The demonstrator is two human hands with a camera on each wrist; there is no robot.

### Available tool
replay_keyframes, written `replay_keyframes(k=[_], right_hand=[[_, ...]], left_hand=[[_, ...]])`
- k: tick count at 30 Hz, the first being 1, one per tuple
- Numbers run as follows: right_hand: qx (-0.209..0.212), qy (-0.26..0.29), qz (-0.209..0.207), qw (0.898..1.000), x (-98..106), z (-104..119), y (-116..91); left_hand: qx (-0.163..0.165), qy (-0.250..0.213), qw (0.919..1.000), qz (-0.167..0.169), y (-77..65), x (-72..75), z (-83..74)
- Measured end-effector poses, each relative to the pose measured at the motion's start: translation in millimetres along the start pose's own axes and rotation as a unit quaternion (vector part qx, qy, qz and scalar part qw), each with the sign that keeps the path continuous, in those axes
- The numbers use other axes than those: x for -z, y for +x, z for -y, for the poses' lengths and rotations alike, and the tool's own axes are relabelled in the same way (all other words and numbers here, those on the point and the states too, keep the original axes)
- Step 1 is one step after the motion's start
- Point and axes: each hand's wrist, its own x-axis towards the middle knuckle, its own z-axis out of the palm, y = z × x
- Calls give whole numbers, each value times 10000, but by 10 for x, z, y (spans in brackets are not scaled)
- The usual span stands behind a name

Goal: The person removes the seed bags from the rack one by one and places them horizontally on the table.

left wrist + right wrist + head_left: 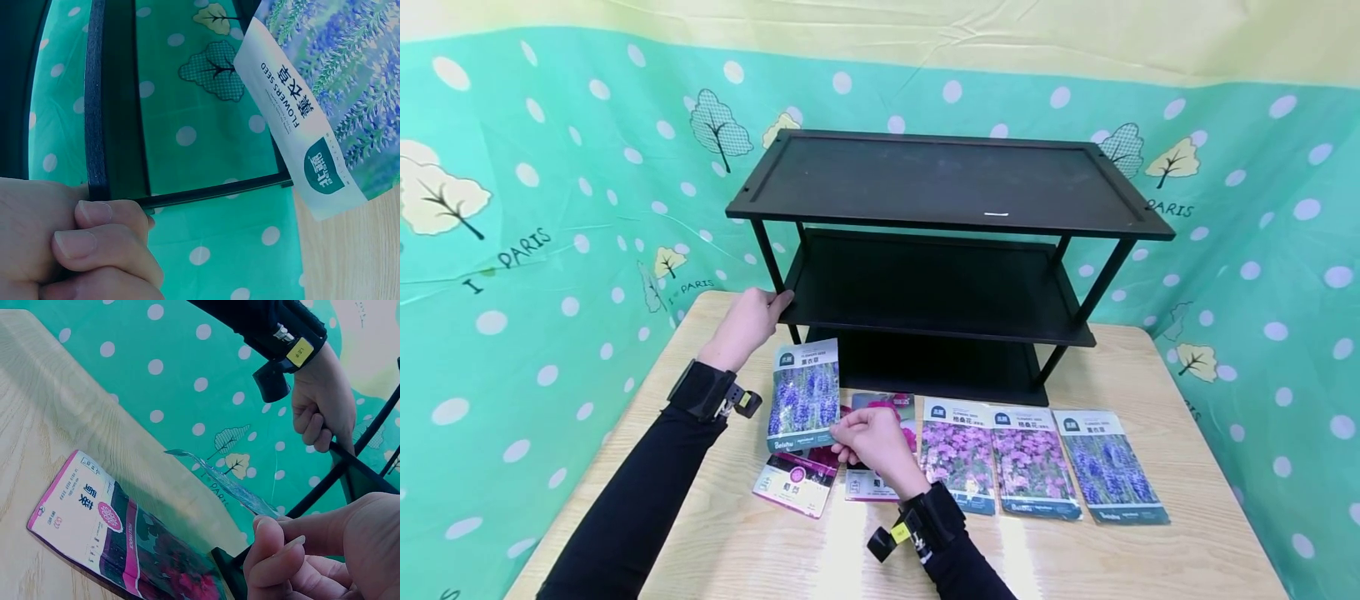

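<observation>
My left hand [747, 323] grips the left end of the middle shelf of a black three-tier rack [925, 283], thumb on top and fingers curled below. My right hand [880, 442] pinches the lower right corner of a lavender seed packet [805, 396], raised upright in front of the rack's left side. In the right wrist view that packet [234, 487] shows edge-on, above the table. Under it lies a pink-and-white seed packet [797, 492], partly covered. A second pink-flowered packet [871, 487] lies flat behind my right hand, which hides part of it.
Two packets with pink cosmos-like flowers, a left one [955, 450] and a right one [1033, 462], lie to the right, beside another lavender packet [1108, 467]. All rest on the wooden table [1180, 400]. A green dotted curtain [550, 250] surrounds the table behind and at the sides.
</observation>
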Motion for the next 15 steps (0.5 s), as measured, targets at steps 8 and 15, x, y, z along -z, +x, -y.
replay_keyframes(k=[8, 15], right_hand=[[44, -4, -112, 9999, -12, -14, 8], [-40, 32, -118, 9999, -45, -38, 24]], left_hand=[[13, -13, 10000, 20, -3, -7, -11], [5, -70, 10000, -3, -7, -8, -13]])
